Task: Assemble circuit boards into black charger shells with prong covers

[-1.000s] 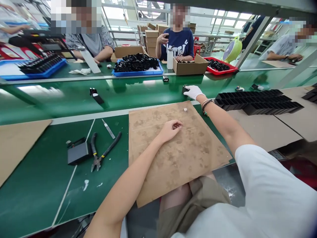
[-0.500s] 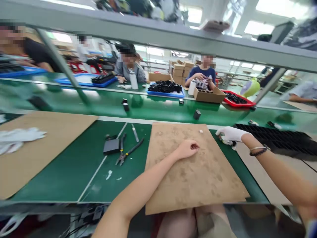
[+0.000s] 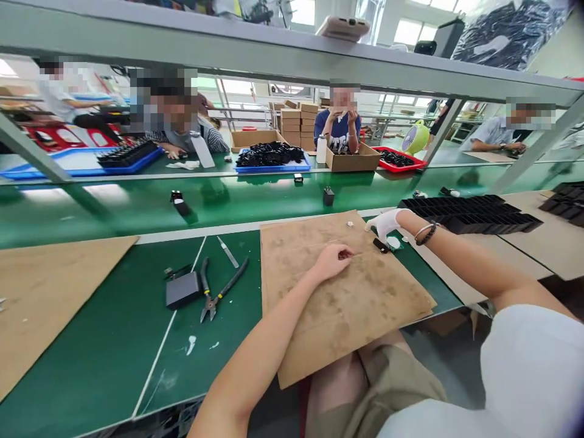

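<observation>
My bare left hand rests on a stained sheet of brown cardboard, its fingers curled inward. Whatever may lie in that curl is hidden. To its upper right, my white-gloved right hand is closed at the cardboard's far right edge. Under its fingers hangs a small black part, beside a round white piece with some green at its rim; they look like one small assembly, though the join cannot be made out. A tiny white bit lies on the cardboard left of the glove.
Left of the cardboard lie cutting pliers, a slim pointed tool and a black box. Black compartment trays stand at right. Beyond, a green belt carries a black block; several co-workers sit across it.
The view has swung right. My right hand has brought the small assembly from beside the trays to the cardboard's edge. My left hand stays curled on the cardboard.
</observation>
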The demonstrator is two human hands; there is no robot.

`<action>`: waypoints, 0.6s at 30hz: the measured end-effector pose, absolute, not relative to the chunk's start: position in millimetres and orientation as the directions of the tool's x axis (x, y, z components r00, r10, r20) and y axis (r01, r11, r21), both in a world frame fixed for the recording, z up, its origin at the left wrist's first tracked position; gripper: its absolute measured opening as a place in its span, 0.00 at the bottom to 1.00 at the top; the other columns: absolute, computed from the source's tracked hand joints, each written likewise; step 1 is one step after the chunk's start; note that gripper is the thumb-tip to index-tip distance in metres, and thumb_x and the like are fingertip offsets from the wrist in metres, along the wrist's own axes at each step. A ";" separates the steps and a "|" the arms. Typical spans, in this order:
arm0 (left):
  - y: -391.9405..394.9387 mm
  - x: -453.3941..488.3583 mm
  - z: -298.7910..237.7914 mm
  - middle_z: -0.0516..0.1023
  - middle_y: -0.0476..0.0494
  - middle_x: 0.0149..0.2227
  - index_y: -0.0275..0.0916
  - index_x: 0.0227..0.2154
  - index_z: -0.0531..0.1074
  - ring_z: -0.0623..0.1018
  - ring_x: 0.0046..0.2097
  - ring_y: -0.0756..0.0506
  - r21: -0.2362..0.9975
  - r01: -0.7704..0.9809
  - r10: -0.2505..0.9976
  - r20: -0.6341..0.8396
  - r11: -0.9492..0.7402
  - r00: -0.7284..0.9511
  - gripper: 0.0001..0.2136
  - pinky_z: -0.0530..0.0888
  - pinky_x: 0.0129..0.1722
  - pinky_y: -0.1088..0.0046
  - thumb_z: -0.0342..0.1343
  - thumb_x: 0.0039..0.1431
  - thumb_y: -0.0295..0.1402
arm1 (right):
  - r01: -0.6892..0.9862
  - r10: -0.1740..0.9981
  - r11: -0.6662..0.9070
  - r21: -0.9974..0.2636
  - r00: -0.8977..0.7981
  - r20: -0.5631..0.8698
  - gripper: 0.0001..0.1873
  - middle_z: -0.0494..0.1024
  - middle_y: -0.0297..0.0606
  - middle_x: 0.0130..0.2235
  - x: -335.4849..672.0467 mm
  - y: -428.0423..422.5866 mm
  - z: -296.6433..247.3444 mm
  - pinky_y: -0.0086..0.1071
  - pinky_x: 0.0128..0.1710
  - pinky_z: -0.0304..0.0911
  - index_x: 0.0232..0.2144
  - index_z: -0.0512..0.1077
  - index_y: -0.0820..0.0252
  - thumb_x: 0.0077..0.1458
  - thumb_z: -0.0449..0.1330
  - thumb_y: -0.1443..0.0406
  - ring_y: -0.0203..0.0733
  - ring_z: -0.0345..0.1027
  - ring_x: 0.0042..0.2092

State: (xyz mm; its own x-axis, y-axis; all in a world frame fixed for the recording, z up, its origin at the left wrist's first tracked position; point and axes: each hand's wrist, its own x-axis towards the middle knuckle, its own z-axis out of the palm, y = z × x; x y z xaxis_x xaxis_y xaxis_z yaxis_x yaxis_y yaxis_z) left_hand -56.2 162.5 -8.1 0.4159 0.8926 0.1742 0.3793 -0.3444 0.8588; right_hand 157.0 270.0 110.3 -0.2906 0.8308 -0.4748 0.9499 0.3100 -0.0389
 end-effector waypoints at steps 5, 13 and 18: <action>161.0 -55.7 -6.6 0.83 0.42 0.40 0.37 0.40 0.81 0.80 0.41 0.44 0.855 0.386 0.894 0.175 -0.345 0.412 0.10 0.76 0.44 0.69 0.57 0.58 0.26 | 0.961 0.826 0.255 -0.104 -0.272 -0.493 0.42 0.80 0.35 0.36 188.0 228.1 89.3 0.30 0.34 0.64 0.60 0.71 0.60 0.38 0.64 0.72 0.42 0.74 0.36; 164.2 -52.7 -10.9 0.83 0.43 0.39 0.37 0.39 0.81 0.80 0.40 0.44 0.852 0.388 0.896 0.187 -0.352 0.402 0.10 0.76 0.42 0.69 0.56 0.58 0.25 | 0.978 0.854 0.155 -0.142 -0.205 -0.478 0.17 0.81 0.39 0.37 218.9 205.9 89.2 0.28 0.31 0.64 0.38 0.77 0.62 0.43 0.67 0.63 0.42 0.75 0.36; 163.4 -53.4 -9.9 0.83 0.43 0.39 0.37 0.39 0.81 0.80 0.40 0.45 0.850 0.388 0.897 0.192 -0.355 0.399 0.10 0.77 0.43 0.70 0.56 0.58 0.26 | 0.976 0.824 0.143 -0.162 -0.208 -0.527 0.12 0.79 0.37 0.28 223.4 199.6 89.9 0.29 0.28 0.61 0.24 0.75 0.61 0.36 0.72 0.63 0.43 0.73 0.32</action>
